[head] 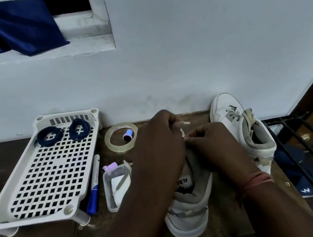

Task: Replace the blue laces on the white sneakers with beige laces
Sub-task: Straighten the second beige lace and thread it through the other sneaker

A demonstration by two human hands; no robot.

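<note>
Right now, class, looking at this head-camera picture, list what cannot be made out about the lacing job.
- Near sneaker: its eyelets and front are hidden behind the left hand and right hand.
- Beige lace: only a tip shows above the hands; its path is covered.
- Tape roll: the core's print is too small to read.
- Tongue label: cut off by the left forearm.

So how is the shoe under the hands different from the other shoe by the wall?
The near shoe sits under both hands, the left hand and right hand, which pinch a pale lace end; the far shoe stands untouched. The far shoe already shows beige laces, while the near shoe's lacing is hidden. Both are white with grey lining and point toward the wall.
</note>
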